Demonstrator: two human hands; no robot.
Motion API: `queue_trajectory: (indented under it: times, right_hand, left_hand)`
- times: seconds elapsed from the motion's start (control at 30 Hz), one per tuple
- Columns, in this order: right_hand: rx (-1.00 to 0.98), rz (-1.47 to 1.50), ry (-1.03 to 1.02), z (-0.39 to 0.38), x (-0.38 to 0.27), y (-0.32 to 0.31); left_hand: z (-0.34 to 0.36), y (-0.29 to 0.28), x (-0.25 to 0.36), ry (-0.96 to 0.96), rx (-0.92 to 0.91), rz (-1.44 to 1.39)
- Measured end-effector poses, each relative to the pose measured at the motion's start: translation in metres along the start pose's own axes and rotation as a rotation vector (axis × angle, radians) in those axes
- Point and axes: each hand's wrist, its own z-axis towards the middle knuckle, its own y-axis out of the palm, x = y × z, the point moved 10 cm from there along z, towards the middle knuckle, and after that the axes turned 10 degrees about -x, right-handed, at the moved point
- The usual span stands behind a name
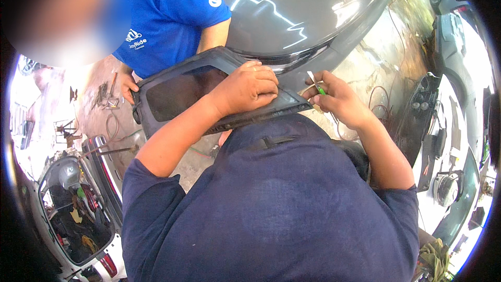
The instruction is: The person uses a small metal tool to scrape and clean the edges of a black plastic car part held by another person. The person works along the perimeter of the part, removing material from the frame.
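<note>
A dark car window panel [177, 91], with tinted glass and a black frame, lies slanted in front of my body. My left hand [246, 87] rests over its right part with the fingers curled in; what they grip, if anything, is hidden under the hand. At the panel's right corner my right hand [336, 96] pinches a slim tool [320, 89] with a green body and a flat silver blade-like end pointing up. A co-worker's hand [128, 87] holds the panel's left end.
Across the panel stands a co-worker in a blue shirt [162, 0]. A dark grey car [302, 10] sits ahead. A white tailgate [52, 230] lies at left, and car parts [443, 141] line the right side. A hose [383, 99] and tools [109, 96] are on the floor.
</note>
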Motion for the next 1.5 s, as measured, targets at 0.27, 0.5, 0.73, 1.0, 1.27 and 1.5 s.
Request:
queue_trajectory:
  times: [0.27,0.5,0.73,1.0,1.27,1.5]
  right_hand:
    - [0.008,0.015,0.007,0.006,0.005,-0.005]
    - [0.019,0.039,0.006,0.008,0.005,-0.007]
    - [0.048,0.024,0.028,0.008,0.002,-0.010]
    - [0.094,-0.050,0.022,0.006,-0.009,-0.012]
    - [0.116,-0.036,0.034,0.008,-0.003,-0.017]
    - [0.120,-0.089,0.030,0.009,-0.004,-0.019]
  left_hand:
    - [-0.002,0.002,0.001,0.004,0.160,0.082]
    - [-0.003,-0.005,-0.009,0.011,0.029,-0.077]
    - [0.007,-0.005,-0.009,0.026,0.033,-0.030]
    - [0.010,-0.002,-0.006,0.051,0.119,0.098]
    - [0.007,-0.011,-0.033,-0.136,0.122,-0.130]
    - [0.002,-0.028,-0.055,-0.191,0.182,-0.314]
